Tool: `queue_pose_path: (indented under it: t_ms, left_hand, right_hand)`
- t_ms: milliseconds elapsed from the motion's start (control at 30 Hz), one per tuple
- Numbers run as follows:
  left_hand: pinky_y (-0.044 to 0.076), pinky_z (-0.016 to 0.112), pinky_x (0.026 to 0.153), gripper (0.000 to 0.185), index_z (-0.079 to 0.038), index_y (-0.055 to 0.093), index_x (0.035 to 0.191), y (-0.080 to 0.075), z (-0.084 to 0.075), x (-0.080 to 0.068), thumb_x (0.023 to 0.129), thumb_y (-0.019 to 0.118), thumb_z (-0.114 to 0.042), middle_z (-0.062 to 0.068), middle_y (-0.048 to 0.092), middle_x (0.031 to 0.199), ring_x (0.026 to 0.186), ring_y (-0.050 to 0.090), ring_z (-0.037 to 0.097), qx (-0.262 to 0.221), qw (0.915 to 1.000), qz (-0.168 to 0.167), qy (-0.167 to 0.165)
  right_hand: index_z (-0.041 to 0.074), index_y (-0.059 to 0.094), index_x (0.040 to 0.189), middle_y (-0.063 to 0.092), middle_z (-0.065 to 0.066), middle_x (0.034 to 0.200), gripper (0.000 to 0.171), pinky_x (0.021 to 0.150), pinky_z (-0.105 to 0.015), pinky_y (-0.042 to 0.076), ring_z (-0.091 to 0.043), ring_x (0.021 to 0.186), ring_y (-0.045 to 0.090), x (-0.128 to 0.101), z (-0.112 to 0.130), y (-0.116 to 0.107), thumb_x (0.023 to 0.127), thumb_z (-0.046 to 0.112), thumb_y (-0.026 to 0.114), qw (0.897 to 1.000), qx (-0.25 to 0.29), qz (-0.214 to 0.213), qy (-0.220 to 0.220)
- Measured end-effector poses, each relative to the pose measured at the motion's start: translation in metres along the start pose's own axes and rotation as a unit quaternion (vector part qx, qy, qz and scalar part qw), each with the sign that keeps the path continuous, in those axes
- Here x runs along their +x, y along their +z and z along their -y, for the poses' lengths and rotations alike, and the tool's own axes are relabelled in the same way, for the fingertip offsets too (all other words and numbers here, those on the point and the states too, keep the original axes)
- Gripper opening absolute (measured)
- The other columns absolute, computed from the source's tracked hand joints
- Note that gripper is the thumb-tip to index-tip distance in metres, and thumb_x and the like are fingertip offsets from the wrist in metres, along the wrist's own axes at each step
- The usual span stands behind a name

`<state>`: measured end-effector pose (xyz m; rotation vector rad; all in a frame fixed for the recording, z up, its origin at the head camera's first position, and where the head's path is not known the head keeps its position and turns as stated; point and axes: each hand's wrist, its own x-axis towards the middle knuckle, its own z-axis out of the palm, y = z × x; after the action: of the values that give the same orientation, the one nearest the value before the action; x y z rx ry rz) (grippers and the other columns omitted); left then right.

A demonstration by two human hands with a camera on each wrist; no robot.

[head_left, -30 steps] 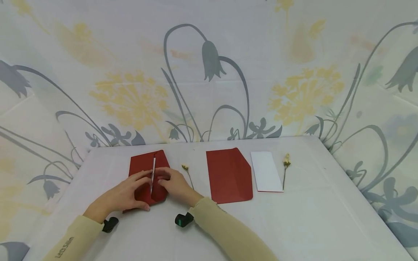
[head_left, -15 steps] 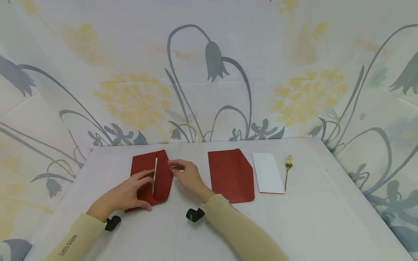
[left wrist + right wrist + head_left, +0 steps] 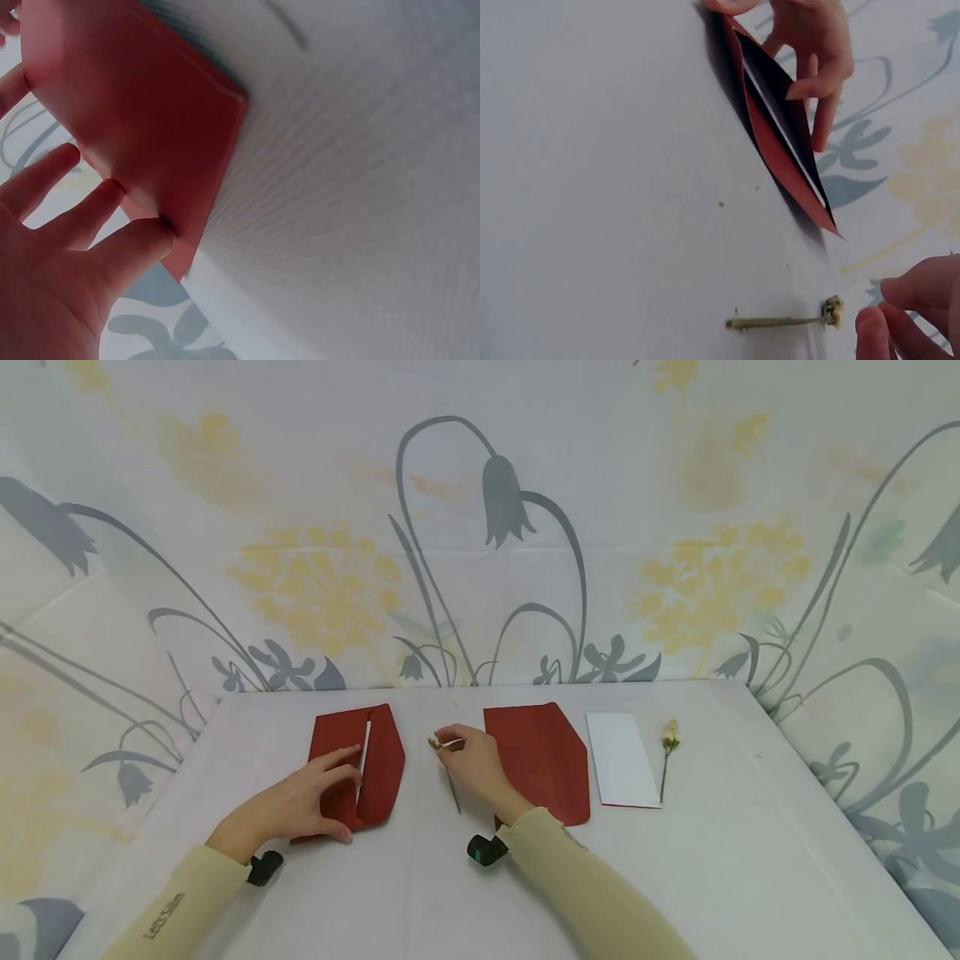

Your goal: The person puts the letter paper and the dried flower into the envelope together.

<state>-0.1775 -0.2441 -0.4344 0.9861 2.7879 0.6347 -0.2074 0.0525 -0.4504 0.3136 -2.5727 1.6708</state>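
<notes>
My left hand [image 3: 318,797] lies with straight fingers on a red envelope [image 3: 382,768] at the table's left; a white card [image 3: 365,752] shows in its slit. The left wrist view has those fingers [image 3: 112,195] pressing the envelope [image 3: 135,97]. My right hand [image 3: 467,760] hovers just right of it, fingertips beside the head of a small dried flower [image 3: 434,742] lying on the cloth. Seen from the right wrist, the fingertips [image 3: 889,322] stay a little apart from the flower [image 3: 780,322], with the envelope [image 3: 780,142] propped open behind it.
A second red envelope [image 3: 540,760] lies right of my right hand, then a white card [image 3: 622,760] and another dried flower [image 3: 667,747]. The table [image 3: 750,860] wears a white cloth; flowered fabric walls [image 3: 480,527] close it in on three sides.
My right hand left the envelope and moved right to the dried flower's head. The envelope's right flap has dropped back. The left hand stays on the envelope.
</notes>
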Motion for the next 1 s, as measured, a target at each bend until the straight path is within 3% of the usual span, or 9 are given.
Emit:
queue_pose_path:
  t_ms: [200,400,733,1000]
  left_hand:
    - [0.039,0.058,0.106,0.062,-0.018,0.060,0.117,-0.0007,0.0000,0.0022,0.068,0.091,-0.042,0.017,0.033,0.156,0.141,0.029,0.044,-0.001,1.0000,0.005,-0.005]
    - [0.039,0.059,0.106,0.061,-0.019,0.060,0.117,0.0001,0.0007,0.0017,0.069,0.091,-0.042,0.018,0.034,0.155,0.142,0.028,0.046,-0.002,1.0000,0.006,-0.008]
    - [0.039,0.059,0.106,0.061,-0.018,0.060,0.117,-0.0028,-0.0032,0.0020,0.069,0.091,-0.040,0.019,0.034,0.155,0.142,0.028,0.047,0.000,0.9998,0.013,-0.012]
    - [0.041,0.058,0.104,0.061,-0.018,0.060,0.117,-0.0023,-0.0044,0.0023,0.069,0.091,-0.039,0.020,0.034,0.155,0.142,0.027,0.047,-0.003,0.9998,0.016,-0.015]
  right_hand:
    - [0.004,0.071,0.107,0.067,-0.006,0.095,0.025,0.070,-0.029,0.054,-0.017,0.084,0.064,-0.0034,-0.0031,-0.0073,0.083,0.004,0.078,0.999,-0.043,0.028,0.010]
    - [0.008,0.066,0.108,0.063,0.001,0.087,0.033,0.071,-0.029,0.048,-0.014,0.080,0.057,-0.0039,-0.0057,-0.0056,0.080,0.012,0.084,0.995,-0.072,0.060,0.034]
    - [0.007,0.062,0.106,0.060,0.002,0.084,0.035,0.067,-0.029,0.048,-0.013,0.076,0.055,-0.0073,-0.0052,-0.0056,0.080,0.011,0.084,0.994,-0.084,0.055,0.040]
    - [0.007,0.061,0.106,0.059,0.004,0.078,0.036,0.064,-0.027,0.047,-0.011,0.070,0.055,-0.0062,-0.0059,-0.0040,0.079,0.011,0.084,0.992,-0.118,0.044,0.020]
